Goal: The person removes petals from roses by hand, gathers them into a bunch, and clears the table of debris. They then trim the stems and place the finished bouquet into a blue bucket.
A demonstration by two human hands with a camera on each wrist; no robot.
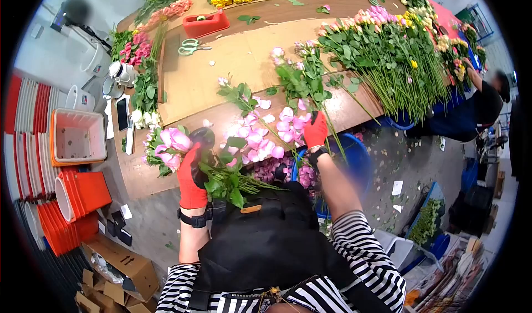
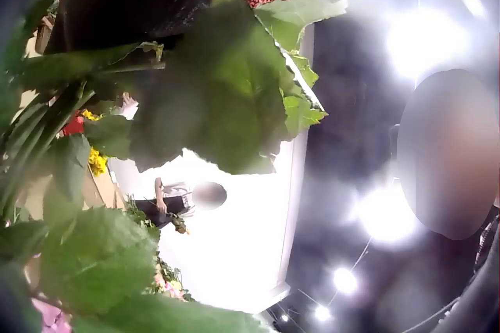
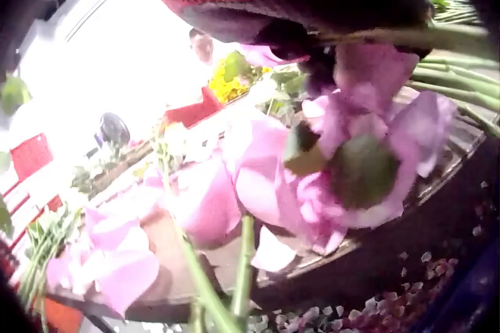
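Note:
In a red glove with a dark palm, my left hand [image 1: 192,177] grips a bunch of pink roses [image 1: 176,141]. Their blooms point away from me, and leafy stems [image 1: 235,184] stick out to the right over my dark apron. Leaves cover much of that glove in the left wrist view. My right hand [image 1: 316,131], gloved the same way, pinches a green rose stem [image 3: 437,39] over the table's near edge. Loose pink petals [image 1: 259,144] lie between my hands. Close below the right fingers are more pink petals [image 3: 269,169].
A blue bin [image 1: 354,160] stands below the table edge, with fallen petals [image 1: 271,170] beside it. On the table are cardboard [image 1: 221,63], green-handled scissors [image 1: 189,47], a red tape dispenser [image 1: 206,24], a phone [image 1: 122,113] and heaped roses [image 1: 382,63]. Another person [image 1: 471,108] works at right.

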